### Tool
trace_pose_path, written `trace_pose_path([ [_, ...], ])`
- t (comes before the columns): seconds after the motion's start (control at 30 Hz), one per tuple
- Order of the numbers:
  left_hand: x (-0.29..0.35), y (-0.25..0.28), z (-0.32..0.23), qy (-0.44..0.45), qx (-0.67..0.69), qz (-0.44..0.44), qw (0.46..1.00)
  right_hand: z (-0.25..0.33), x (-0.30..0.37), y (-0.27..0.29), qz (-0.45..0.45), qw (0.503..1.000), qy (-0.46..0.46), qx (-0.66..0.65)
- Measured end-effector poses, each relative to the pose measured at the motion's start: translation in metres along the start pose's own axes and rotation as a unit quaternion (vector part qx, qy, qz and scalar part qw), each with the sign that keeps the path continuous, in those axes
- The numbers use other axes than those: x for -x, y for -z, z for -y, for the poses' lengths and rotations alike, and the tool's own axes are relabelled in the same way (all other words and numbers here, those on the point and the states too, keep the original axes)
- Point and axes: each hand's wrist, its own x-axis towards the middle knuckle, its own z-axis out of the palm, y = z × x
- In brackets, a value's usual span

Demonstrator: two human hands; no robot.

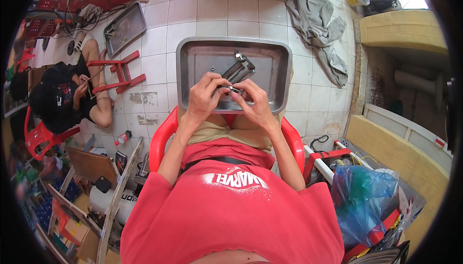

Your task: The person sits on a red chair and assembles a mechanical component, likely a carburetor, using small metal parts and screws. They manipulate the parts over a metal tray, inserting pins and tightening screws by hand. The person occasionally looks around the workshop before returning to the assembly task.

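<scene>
Over the near part of a grey metal tray [275,78], my two hands meet fingertip to fingertip. Pinched between them is a small shiny metal piece [235,90], too small to tell its kind. My left hand [203,97] is closed on its left end, with the fingers curled. My right hand [255,101] grips the other end between thumb and forefinger. Just beyond the fingers, a long dark metal part [239,70] with a bright round end lies in the tray, its near end partly hidden by my hands. Small bits [212,69] lie left of it.
A person [62,90] sits low at the left, beside a red stool [120,74]. Another metal tray [126,28] lies on the tiles beyond. A grey cloth [318,27] is spread at the far right. Near my right side are a blue plastic bag [361,201] and red frames.
</scene>
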Motion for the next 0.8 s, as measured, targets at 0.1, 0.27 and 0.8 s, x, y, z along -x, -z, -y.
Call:
trace_pose_path([
  [0.1, 0.0012, -0.0005, -0.0008, 0.018, 0.003, -0.006, 1.000, 0.0004, 0.0019, 0.0006, -0.010, 1.000, -0.001, -0.017],
  [0.27, 0.0013, -0.0003, -0.0003, 0.016, -0.014, 0.007, 1.000, -0.0014, 0.0014, 0.0017, -0.010, 0.998, -0.024, -0.050],
  [0.8, 0.0034, -0.0031, 0.0042, 0.015, -0.019, -0.017, 1.000, -0.0002, 0.0016, 0.0028, 0.034, 0.999, -0.035, -0.017],
])
